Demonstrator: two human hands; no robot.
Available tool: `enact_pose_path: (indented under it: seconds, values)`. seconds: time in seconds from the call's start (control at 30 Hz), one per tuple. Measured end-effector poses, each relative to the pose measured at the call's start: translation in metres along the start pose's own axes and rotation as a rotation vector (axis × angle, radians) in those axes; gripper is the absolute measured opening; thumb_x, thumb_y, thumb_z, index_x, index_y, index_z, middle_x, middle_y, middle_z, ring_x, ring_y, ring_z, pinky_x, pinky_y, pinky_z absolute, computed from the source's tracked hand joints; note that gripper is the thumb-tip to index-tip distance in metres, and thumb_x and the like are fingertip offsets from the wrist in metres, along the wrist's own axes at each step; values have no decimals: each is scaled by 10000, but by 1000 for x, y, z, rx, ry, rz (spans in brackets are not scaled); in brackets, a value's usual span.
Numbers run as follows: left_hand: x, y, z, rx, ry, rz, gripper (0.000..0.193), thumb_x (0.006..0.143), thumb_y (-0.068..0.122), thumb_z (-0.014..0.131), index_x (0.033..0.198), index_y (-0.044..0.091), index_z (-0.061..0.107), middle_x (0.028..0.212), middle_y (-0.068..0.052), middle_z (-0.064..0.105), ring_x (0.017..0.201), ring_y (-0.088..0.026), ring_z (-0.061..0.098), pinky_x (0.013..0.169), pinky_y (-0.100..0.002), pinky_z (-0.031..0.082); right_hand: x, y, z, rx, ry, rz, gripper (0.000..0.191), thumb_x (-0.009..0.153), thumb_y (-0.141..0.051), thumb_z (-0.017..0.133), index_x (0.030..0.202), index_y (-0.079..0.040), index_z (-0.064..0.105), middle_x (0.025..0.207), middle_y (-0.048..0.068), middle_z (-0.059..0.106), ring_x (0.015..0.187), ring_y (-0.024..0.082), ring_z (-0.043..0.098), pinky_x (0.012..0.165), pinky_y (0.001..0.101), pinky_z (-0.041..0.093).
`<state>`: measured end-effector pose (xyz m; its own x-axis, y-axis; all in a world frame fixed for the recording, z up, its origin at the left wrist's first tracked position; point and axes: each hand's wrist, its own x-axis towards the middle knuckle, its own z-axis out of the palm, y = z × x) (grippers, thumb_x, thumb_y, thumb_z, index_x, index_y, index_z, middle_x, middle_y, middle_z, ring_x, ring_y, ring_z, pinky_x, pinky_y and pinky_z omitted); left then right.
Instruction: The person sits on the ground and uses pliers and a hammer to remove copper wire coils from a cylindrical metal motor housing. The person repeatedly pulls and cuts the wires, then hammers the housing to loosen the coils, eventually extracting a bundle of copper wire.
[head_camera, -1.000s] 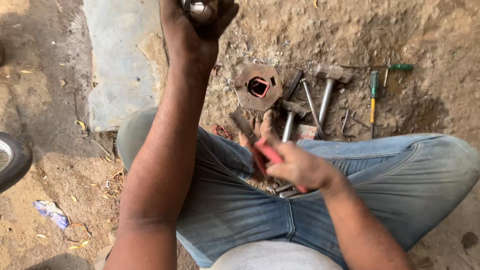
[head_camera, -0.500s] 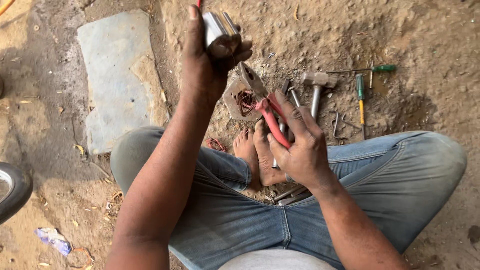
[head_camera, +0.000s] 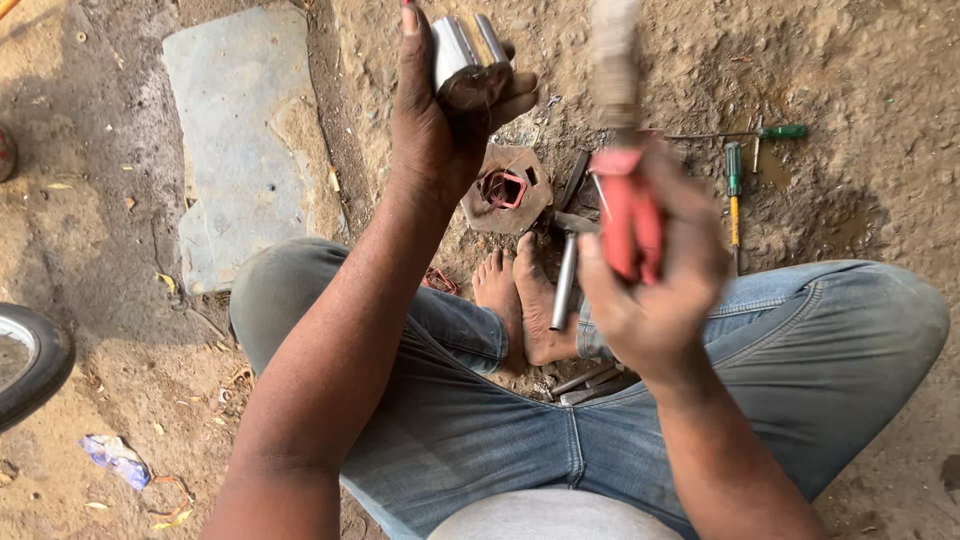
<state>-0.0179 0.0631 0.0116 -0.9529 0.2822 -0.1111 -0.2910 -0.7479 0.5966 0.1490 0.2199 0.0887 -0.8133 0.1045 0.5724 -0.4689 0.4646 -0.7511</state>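
Left hand: raised at about 12 o'clock of the seated person, the left hand (head_camera: 440, 130) has its grip clamped around a shiny metal cylinder (head_camera: 452, 52), with a second slim metal piece showing beside it at the fingertips.
Right hand: the right hand (head_camera: 655, 290) is lifted at about 2 o'clock, its grip wrapped tight on red-handled pliers (head_camera: 625, 215); the tool's upper end is blurred, so I cannot tell what the nose holds.
Key relation: the cylinder lies toward 10 o'clock from the pliers, near but apart from them; its long axis runs roughly 12 to 6, tipped slightly toward 11, and the pliers stand almost parallel to it. The left hand already has the cylinder, the right is the nearer free tool-bearing hand.
Ground at 12 o'clock: a rusty hexagonal metal part (head_camera: 505, 188) with a red ring in its hole lies on the dirt just beyond the bare feet (head_camera: 520, 300).
Ground at 1 o'clock: a hammer (head_camera: 566, 270) lies beside the feet, and two green-handled screwdrivers (head_camera: 733, 180) lie well apart from the hands.
Ground at 10 o'clock: a flat grey stone slab (head_camera: 235, 130) rests in the soil.
Edge at 8 o'clock: part of a black tyre (head_camera: 30, 360) shows.
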Motion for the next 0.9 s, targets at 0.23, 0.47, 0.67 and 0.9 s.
enact_pose_path:
  seconds: [0.23,0.47,0.67,0.9]
  values:
    - [-1,-2,-4,-41,57,5,861,890,665,626,1396,-3,428,1144,-261,656,978,-367,740,916,-545,650,0,-9,17,-278,-198,30,535,851,64,773,1356,2,608,1073,78,684,880,171,665,655,304,531]
    - [-2,-1,-3,5,74,23,864,938,687,609,1379,-43,472,1103,-238,672,962,-347,766,906,-551,672,-12,3,17,-158,209,-126,525,822,90,687,1284,-142,591,1024,50,596,780,146,605,600,313,489]
    - [-6,-5,0,-13,61,45,750,989,586,620,1362,-46,462,1112,-215,675,991,-336,750,910,-542,650,-6,-6,11,-280,-96,178,573,785,115,727,1347,57,635,977,119,630,747,211,589,544,323,462]
    - [-5,-2,4,-37,58,45,762,948,574,619,1404,1,408,1083,-219,664,979,-335,747,905,-551,669,8,-10,22,-170,-120,-37,535,877,136,696,1377,10,553,1227,149,686,1048,246,720,814,320,638]
